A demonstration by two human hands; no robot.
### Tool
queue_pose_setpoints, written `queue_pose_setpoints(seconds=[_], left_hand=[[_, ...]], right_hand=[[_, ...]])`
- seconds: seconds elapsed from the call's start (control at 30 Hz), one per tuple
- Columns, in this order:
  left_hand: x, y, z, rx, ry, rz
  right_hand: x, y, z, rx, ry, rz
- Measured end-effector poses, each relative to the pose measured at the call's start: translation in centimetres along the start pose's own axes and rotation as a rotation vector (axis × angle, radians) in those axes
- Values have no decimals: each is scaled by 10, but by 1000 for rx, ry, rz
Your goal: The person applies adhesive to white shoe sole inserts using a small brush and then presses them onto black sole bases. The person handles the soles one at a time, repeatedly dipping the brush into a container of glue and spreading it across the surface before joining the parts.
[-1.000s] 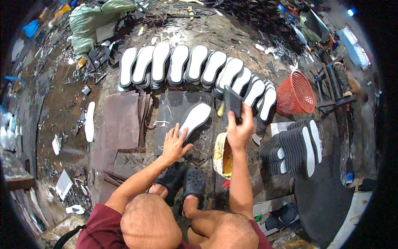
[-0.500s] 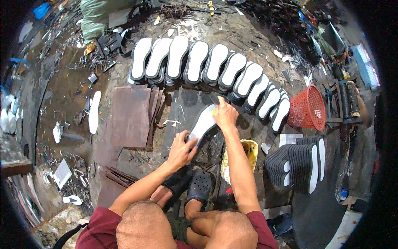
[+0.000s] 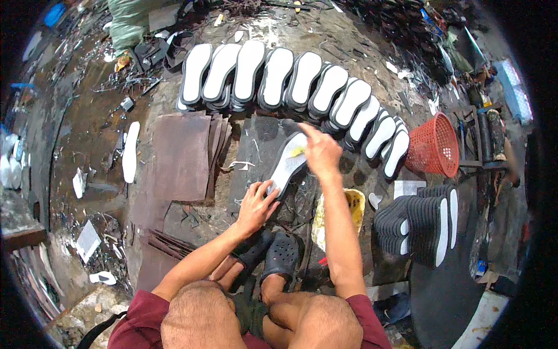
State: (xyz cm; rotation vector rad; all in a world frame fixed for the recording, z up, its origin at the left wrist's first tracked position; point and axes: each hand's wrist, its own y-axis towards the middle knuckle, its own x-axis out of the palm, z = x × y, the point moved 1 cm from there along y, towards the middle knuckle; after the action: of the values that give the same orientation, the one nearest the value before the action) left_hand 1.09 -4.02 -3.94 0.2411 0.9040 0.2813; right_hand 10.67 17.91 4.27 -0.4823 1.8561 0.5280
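A white-topped shoe sole [image 3: 286, 167] lies slantwise before me, with a yellow smear, like glue, near its far half. My left hand [image 3: 254, 206] is at its near end, fingertips pressed on the edge and thumb beside it. Over the far end is my right hand [image 3: 321, 152], its fingers closed and pointing up and left. Something small and dark shows at those fingertips; its kind I cannot make out. Under the sole is a dark sheet [image 3: 247, 151]. A yellow-stained tub [image 3: 356, 210] stands beside my right forearm.
Stacks of white-topped soles [image 3: 275, 78] curve along the far side, ending near a red plastic basket [image 3: 431, 145]. Brown sheets [image 3: 181, 157] are piled at left. Black soles [image 3: 415, 224] stand in rows at right. Scraps litter the floor around, and a green sack [image 3: 129, 26] sits far left.
My right hand has shifted slightly away from me and turned toward the sole's far end. The yellow smear shows more fully. My left hand stays at the near end.
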Motion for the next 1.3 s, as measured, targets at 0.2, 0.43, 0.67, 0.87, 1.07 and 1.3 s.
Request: queue_pose_setpoints(seconds=[0.2,0.43,0.67,0.87,1.07,1.3], left_hand=[[1,-1,7,-13,59,-22],[-20,-7,5,-252,-164,276],[-61,10,-22,-498,-376,618],[-66,13,-32,-525,-402,622],[-50,11,-46,-557,-445,599],[-27,7,3,-242,-105,47]], right_hand=[[22,-32,5,-165,7,-50],[26,-92,-29,-258,20,-194],[38,-149,-51,-316,-28,-105],[38,-169,-54,-405,-49,-113],[19,-174,-56,-368,166,-126],[-86,-75,4,8,665,243]])
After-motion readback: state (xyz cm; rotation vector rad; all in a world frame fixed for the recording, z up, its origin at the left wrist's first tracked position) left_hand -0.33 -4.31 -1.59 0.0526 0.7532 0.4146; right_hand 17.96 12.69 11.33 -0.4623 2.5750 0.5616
